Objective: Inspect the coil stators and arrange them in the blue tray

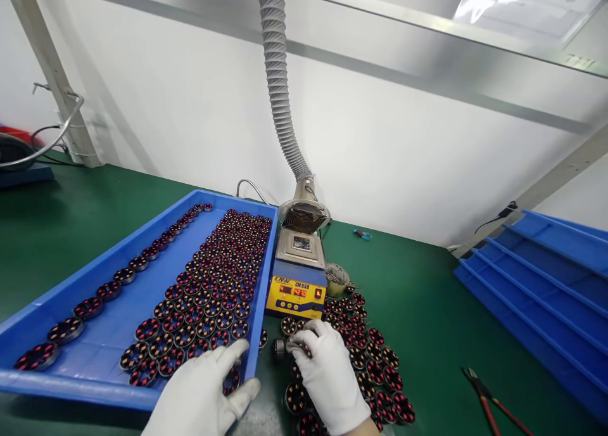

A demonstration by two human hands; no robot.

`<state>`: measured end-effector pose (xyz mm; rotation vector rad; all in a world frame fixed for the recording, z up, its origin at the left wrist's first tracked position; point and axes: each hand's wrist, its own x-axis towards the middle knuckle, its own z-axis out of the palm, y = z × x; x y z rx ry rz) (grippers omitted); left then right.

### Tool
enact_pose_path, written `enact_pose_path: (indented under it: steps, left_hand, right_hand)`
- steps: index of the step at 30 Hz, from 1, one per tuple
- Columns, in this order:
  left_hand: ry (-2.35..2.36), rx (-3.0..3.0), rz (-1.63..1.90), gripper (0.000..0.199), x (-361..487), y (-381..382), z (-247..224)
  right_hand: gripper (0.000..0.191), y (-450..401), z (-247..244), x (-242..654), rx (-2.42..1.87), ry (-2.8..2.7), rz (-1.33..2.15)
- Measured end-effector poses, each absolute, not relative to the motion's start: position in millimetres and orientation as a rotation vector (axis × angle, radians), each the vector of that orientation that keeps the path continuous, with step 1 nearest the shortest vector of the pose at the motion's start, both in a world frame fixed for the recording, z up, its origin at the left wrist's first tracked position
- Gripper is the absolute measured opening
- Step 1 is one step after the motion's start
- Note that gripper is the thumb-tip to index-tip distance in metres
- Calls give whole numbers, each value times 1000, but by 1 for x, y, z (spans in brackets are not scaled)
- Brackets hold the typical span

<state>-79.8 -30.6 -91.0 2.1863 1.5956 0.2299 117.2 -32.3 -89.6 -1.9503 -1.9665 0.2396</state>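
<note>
My left hand (202, 391), in a white glove, is over the near right corner of a blue tray (102, 391). Its thumb and fingers are spread, with a round motor stator (231, 380) showing in the gap; firm contact is not visible. Packed stators (204, 296) with red and yellow coil ends fill the tray's right side. To the right of the tray, my gloved right hand (330, 376) is closed on a stator (304, 348), partly hidden by its fingers. Another stator (278, 349) stands on edge beside its fingertips. Loose stators (361, 360) lie around and beneath this hand.
A yellow-fronted solder pot (297, 296) with a lit display stands behind my hands, below a fume hose (278, 75). Beside it sits a small cup (336, 281). Red-handled cutters (484, 395) lie at right, near stacked blue trays (536, 303). A metal shelf crosses above.
</note>
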Motion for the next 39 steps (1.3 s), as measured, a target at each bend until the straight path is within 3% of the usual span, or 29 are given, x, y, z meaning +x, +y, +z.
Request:
enact_pose_path:
  steps: [11, 17, 19, 23, 29, 34, 39]
  left_hand:
    - [1559, 2223, 260, 38, -82, -30, -101]
    - [1586, 2199, 252, 36, -81, -31, -101]
    - [1594, 2201, 247, 37, -80, -32, -100]
    - [1600, 2208, 246, 37, -79, -32, -97]
    - [1698, 2121, 203, 40, -75, -29, -96]
    - [1537, 2019, 489, 47, -66, -29, -104]
    - [1435, 2028, 651, 33, -60, -29, -99]
  right_hand:
    - [24, -25, -87, 102, -1819, -2200, 336]
    - [64, -6, -81, 103, -1850, -2562, 448]
    - [69, -2, -83, 103, -1832, -2646, 427]
    - [61, -4, -87, 109, -1773, -2548, 435]
    - [54, -34, -91, 135, -1589, -1723, 522]
    - [44, -52, -85, 132, -1194, -1629, 168]
    - [44, -60, -78, 116, -1041, -1565, 5]
